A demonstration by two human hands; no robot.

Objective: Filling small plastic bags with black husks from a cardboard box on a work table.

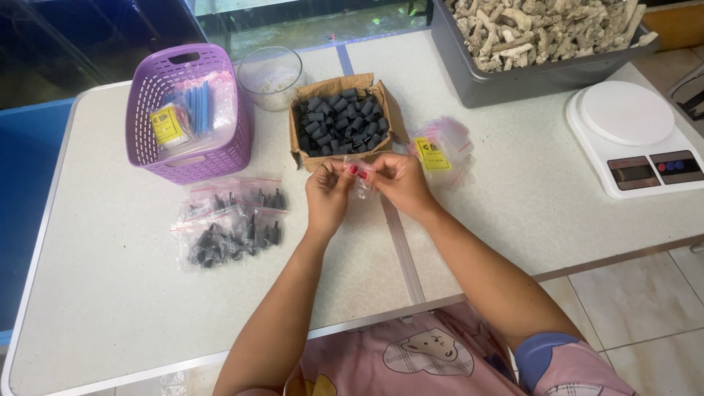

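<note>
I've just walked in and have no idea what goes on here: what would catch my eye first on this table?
Probably the two hands, left hand and right hand, meeting mid-table over a small clear bag. Just behind them sits an open cardboard box packed with small black cylinders. To its left stands a purple basket, with filled clear packets lying in front of it, and a white kitchen scale is at the right edge.

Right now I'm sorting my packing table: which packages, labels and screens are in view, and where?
Small clear bag: held between left hand and right hand.
Cardboard box: centre, open, brown, full of small black cylinders.
Filled clear bags: left of the hands, black parts inside.
Empty clear bags: right of the box, yellow label.
Purple basket: left, a yellow-labelled packet inside.
Kitchen scale: right, white, dark screen.
</note>
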